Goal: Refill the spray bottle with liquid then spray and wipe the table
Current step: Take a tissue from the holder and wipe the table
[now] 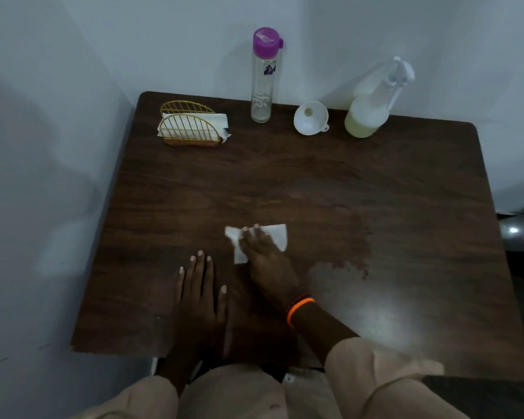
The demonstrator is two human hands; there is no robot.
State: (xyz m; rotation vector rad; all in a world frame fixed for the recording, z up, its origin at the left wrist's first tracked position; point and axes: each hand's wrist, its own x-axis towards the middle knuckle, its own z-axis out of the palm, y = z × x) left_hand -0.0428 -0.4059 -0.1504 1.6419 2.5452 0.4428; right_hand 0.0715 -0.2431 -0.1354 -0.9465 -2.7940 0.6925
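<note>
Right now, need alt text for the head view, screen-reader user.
A right hand presses a white tissue onto a dark wooden table; the left hand rests flat beside it. Along the far edge stand a napkin holder, purple-capped bottle, funnel and spray bottle.

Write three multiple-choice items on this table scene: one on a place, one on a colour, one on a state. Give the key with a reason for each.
1. Where does the white funnel lie?
A. Between the clear bottle and the spray bottle
B. Inside the napkin holder
C. Under the left hand

2. What colour is the clear bottle's cap?
A. Green
B. Purple
C. Black

3. What is the right hand doing?
A. Gripping the spray bottle
B. Hanging off the table
C. Pressing a white napkin with straight fingers

Key: 1 A, the funnel lies on the far side between the two bottles. 2 B, the cap is plainly purple. 3 C, the fingers lie flat on the napkin on the tabletop.
</note>
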